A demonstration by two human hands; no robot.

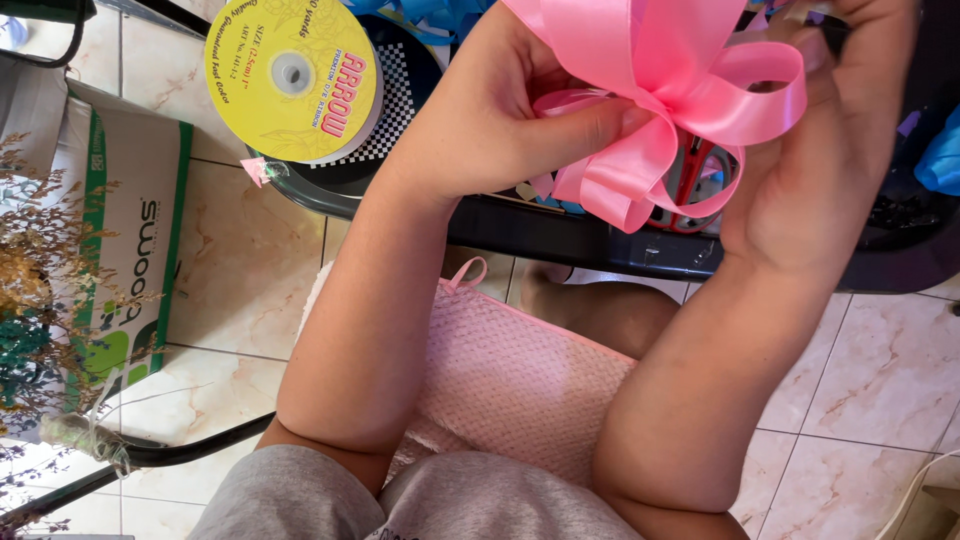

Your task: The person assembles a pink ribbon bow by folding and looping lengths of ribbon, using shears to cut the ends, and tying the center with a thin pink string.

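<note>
- A pink satin ribbon bow (660,110) is held up between both hands, above the front edge of the dark worktop (560,240), so its loops hang free and keep their shape.
- The left hand (490,120) is closed on the bow, its thumb pressed across the gathered middle, apparently to keep the folds pinched together.
- The right hand (830,150) cups the bow's far side with fingers curled around the loops; just where they grip is hidden behind the ribbon.
- Red-handled scissors (700,175) lie on the worktop just behind the bow, within easy reach.
- A yellow-faced ribbon spool (292,75) rests flat on the worktop, well to the bow's left.
- Below the bow, a pink textured cloth (520,385) covers the person's lap.
- Far to the bow's left, a cardboard box (120,230) and dried flowers (40,280) stand on the tiled floor (250,250).
</note>
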